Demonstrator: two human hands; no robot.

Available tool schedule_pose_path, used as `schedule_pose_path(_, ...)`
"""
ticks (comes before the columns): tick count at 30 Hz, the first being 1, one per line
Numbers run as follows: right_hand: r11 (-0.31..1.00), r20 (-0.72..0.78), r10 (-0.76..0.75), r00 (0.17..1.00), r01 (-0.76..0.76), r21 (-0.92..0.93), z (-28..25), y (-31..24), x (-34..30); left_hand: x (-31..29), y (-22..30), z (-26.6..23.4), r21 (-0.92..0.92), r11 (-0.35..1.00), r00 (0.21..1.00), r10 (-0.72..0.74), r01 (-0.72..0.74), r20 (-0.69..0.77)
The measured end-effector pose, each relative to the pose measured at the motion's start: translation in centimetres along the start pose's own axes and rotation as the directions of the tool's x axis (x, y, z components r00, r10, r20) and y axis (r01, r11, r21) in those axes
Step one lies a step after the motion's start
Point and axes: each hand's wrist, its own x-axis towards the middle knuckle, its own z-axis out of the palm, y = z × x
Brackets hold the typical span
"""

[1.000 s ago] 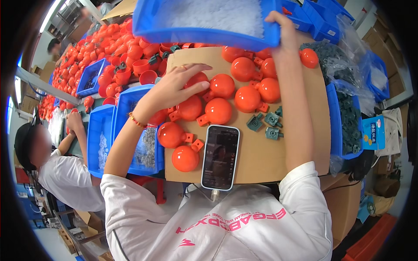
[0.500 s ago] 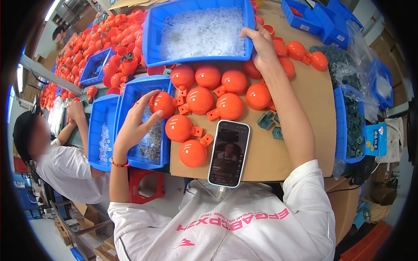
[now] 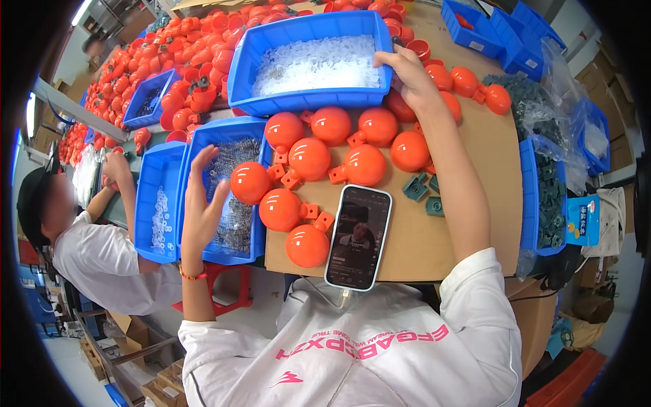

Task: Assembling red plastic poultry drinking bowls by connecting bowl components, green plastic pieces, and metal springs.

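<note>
My right hand (image 3: 415, 76) grips the right end of a blue bin (image 3: 305, 104), its thumb over the rim. Small white plastic pieces (image 3: 315, 64) fill this bin, which sits behind a group of glossy red balls with square stems. My left hand (image 3: 202, 207) is open and holds nothing, its fingers spread over a blue bin (image 3: 227, 256) of small metal springs (image 3: 234, 214). Just right of its fingers lies a red ball (image 3: 250, 182), apart from the hand. A phone (image 3: 358, 237) with its screen lit lies on the cardboard (image 3: 413, 254) between my arms.
Left of the springs stands a blue bin (image 3: 146, 230) of white rings. Dark green blocks (image 3: 415, 188) lie on the cardboard, with more in a blue bin (image 3: 530, 224) at right. Red parts (image 3: 196, 54) heap up at back left. A co-worker (image 3: 95, 251) sits at left.
My left hand has come off the red ball and drawn back left, fingers spreading. The bin of white pieces has moved slightly nearer, and several red balls have shifted a little.
</note>
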Motion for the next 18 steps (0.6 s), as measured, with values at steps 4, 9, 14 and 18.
schedule_pose_path(4,0.944,0.066,0.059,0.996,-0.034,-0.328,-0.5,-0.5,-0.1,-2.9,1.2,0.6,0.026,0.998,0.990,0.056,-0.060,0.131)
schedule_pose_path(9,0.722,0.066,0.045,0.997,0.013,-0.692,-2.1,-0.8,0.5,-3.3,1.6,1.5,0.054,0.998,0.992,0.033,-0.040,0.126)
schedule_pose_path(14,0.674,0.093,0.053,0.994,0.033,-0.738,-3.3,-2.2,-0.2,-2.8,1.6,2.1,0.047,0.998,0.995,0.042,-0.047,0.092)
schedule_pose_path(18,0.616,0.138,0.106,0.985,0.044,-0.786,-4.3,-2.3,0.2,-2.3,1.8,2.2,0.041,0.998,0.995,0.050,-0.054,0.086)
